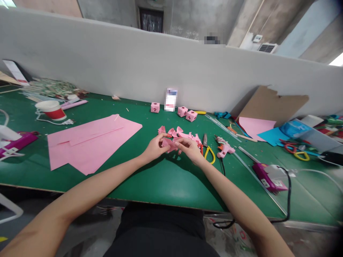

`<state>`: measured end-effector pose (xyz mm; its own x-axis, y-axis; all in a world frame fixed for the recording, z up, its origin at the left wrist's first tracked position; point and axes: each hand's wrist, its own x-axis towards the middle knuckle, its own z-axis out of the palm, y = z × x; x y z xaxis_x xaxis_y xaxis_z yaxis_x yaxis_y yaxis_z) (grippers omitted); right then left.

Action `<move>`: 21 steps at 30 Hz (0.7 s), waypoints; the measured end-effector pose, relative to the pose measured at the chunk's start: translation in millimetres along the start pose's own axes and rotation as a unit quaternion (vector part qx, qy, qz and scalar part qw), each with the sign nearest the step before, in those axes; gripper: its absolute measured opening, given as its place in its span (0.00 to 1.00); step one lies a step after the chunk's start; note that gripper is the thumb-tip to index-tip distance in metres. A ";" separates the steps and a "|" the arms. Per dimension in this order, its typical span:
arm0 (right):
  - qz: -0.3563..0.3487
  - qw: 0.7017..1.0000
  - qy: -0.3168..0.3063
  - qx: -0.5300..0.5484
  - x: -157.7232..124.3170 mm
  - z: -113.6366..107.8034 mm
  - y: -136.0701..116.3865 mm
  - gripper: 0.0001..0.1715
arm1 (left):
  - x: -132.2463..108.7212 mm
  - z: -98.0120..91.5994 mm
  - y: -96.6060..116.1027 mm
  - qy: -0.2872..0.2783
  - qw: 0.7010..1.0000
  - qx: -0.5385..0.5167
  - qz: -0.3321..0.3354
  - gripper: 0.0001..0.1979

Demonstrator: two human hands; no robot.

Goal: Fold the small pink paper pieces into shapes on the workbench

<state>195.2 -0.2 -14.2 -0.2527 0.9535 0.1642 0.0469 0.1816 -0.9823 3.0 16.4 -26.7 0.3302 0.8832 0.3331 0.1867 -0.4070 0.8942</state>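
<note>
Both my hands meet over the middle of the green table. My left hand and my right hand pinch a small folded pink paper piece between their fingertips, just above the tabletop. Right behind the hands lies a heap of cut pink paper pieces. Three finished pink paper cubes stand further back near the wall.
Large pink paper sheets lie at the left. Yellow-handled scissors and a pink glue gun sit just right of my hands. A purple glue gun with a black cord, cardboard, coloured paper and a red-white cup surround the area.
</note>
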 end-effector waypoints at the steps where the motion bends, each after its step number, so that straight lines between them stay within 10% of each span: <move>1: -0.002 1.000 -0.009 -0.004 0.4 -0.7 1.0 0.20 | -0.4 0.1 1.0 0.000 1.000 0.009 0.004 0.19; 21: 0.014 0.999 -0.031 0.002 3.6 -4.9 9.4 0.19 | -6.2 -1.1 15.0 0.047 0.996 0.057 0.042 0.19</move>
<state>199.6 6.1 -22.4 -0.3105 0.9416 0.1302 0.0520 0.1536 -0.9868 2.7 5.1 -15.0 0.2624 0.8608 0.4360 0.2684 -0.4991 0.8239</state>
